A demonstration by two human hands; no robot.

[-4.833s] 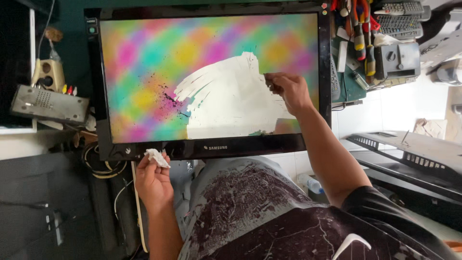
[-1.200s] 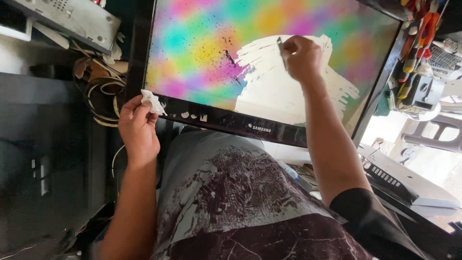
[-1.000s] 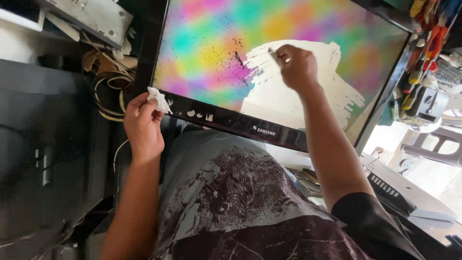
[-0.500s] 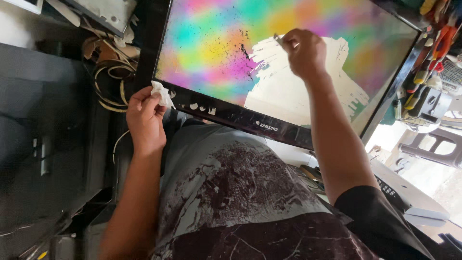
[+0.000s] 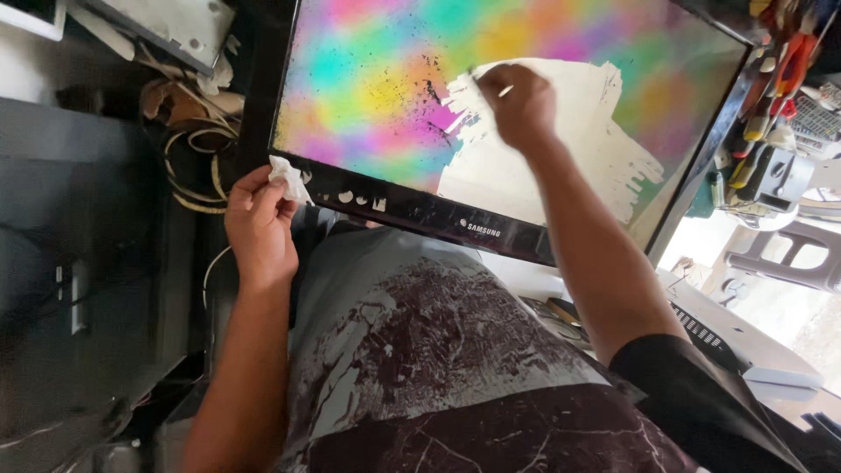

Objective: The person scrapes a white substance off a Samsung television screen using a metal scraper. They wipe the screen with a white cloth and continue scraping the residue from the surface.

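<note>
right hand [image 5: 523, 105] pinching scraper [image 5: 487, 84] against monitor screen [image 5: 368, 88], left hand [image 5: 260, 229] clutching tissue [image 5: 287, 178] at bezel corner

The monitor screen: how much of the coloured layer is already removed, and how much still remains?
Done: a pale bare patch covers the middle and lower right of the monitor screen. In hand: the right hand works a thin tool at the patch's upper left edge; the left hand holds a white wad at the bezel. Left: the coloured layer over more than half.
</note>
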